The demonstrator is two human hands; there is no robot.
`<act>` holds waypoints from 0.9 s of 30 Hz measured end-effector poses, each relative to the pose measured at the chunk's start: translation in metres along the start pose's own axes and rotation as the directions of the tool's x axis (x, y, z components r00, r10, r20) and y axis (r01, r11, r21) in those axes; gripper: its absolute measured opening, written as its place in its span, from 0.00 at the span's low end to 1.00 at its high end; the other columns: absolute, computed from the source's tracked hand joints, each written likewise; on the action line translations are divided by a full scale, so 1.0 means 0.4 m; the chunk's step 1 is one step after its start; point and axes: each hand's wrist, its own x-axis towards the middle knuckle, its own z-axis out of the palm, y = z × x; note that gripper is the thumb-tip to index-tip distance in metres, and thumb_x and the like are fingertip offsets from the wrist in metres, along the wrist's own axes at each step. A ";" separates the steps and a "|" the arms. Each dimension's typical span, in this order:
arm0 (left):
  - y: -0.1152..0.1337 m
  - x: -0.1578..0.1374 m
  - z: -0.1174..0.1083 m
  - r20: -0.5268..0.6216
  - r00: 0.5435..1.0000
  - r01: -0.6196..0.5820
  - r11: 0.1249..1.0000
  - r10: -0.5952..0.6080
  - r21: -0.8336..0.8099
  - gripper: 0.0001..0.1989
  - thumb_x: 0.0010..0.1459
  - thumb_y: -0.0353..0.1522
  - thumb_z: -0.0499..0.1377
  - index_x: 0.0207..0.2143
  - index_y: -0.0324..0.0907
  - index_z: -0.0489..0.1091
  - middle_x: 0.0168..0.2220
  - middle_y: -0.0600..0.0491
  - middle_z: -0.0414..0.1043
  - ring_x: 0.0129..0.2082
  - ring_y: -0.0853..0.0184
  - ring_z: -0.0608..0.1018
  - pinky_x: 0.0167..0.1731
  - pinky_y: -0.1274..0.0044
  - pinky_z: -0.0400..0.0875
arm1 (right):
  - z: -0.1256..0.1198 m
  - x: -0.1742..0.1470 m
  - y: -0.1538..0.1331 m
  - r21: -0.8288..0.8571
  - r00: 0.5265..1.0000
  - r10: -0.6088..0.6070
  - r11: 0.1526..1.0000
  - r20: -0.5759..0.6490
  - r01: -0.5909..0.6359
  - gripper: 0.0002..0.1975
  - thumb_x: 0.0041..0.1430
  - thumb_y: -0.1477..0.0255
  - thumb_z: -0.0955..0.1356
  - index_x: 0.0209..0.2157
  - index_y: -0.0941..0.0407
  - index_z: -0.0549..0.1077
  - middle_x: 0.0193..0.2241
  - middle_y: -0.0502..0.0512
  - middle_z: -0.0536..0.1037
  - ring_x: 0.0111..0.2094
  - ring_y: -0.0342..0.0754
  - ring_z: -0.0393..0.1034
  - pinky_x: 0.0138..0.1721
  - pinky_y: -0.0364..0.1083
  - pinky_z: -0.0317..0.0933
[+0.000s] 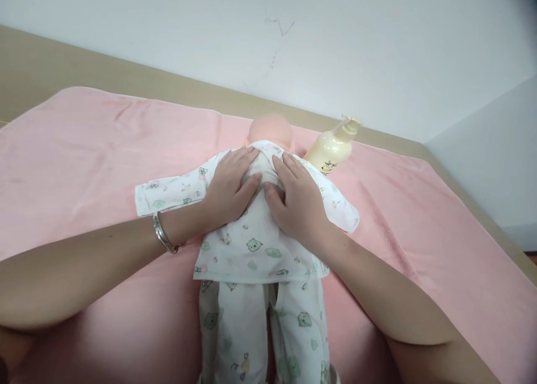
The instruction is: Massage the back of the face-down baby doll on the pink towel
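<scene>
A baby doll (pixel 271 131) in a white pajama top (pixel 255 255) and matching pants (pixel 243 322) lies stretched out, its bald head at the far end and no face showing. My left hand (pixel 230 185) rests flat on the left side of its upper back, fingers extended over the cloth. On the right side of the upper back lies my right hand (pixel 296 196), also flat with its fingers spread a little. The thumbs nearly meet at the middle. Neither hand grasps anything. The doll's own hands are hidden in the sleeves.
A cream pump bottle (pixel 331 149) with a small cow picture lies tilted just beyond the doll's right shoulder. Beneath everything spreads a pink blanket (pixel 96 143) with some wrinkles. A tan edge (pixel 168 76) and a white wall (pixel 188 31) bound the far side.
</scene>
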 end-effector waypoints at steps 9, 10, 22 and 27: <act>-0.003 0.003 0.003 -0.015 1.000 -0.015 1.000 0.015 -0.003 0.28 0.66 0.40 0.45 0.62 0.36 0.64 0.64 0.42 0.65 0.65 0.57 0.65 0.68 0.60 0.57 | 0.001 0.001 -0.001 -0.002 1.000 0.000 1.000 -0.002 0.000 0.30 0.64 0.66 0.60 0.62 0.69 0.65 0.65 0.73 0.65 0.68 0.62 0.57 0.69 0.62 0.53; -0.003 0.002 0.003 -0.018 1.000 -0.018 1.000 0.018 -0.005 0.27 0.66 0.41 0.45 0.62 0.37 0.64 0.64 0.43 0.65 0.65 0.56 0.65 0.68 0.60 0.57 | 0.001 0.001 0.000 -0.001 1.000 -0.001 1.000 -0.002 0.001 0.30 0.64 0.66 0.60 0.62 0.69 0.65 0.65 0.73 0.65 0.68 0.62 0.57 0.69 0.62 0.53; 0.000 0.004 0.003 -0.021 0.999 -0.028 1.000 0.028 -0.001 0.27 0.65 0.39 0.45 0.61 0.36 0.64 0.64 0.42 0.65 0.65 0.56 0.66 0.67 0.59 0.58 | 0.007 0.000 0.006 0.003 0.999 -0.027 1.000 -0.036 0.027 0.30 0.64 0.66 0.59 0.62 0.69 0.66 0.64 0.73 0.66 0.67 0.63 0.58 0.68 0.64 0.54; 0.000 0.004 0.003 -0.017 1.000 -0.019 1.000 0.019 -0.004 0.26 0.66 0.40 0.45 0.61 0.39 0.64 0.65 0.45 0.64 0.65 0.57 0.66 0.67 0.60 0.58 | 0.006 0.000 0.006 -0.008 0.998 -0.034 0.999 -0.051 0.033 0.30 0.64 0.66 0.59 0.61 0.69 0.66 0.63 0.72 0.67 0.67 0.62 0.59 0.67 0.63 0.54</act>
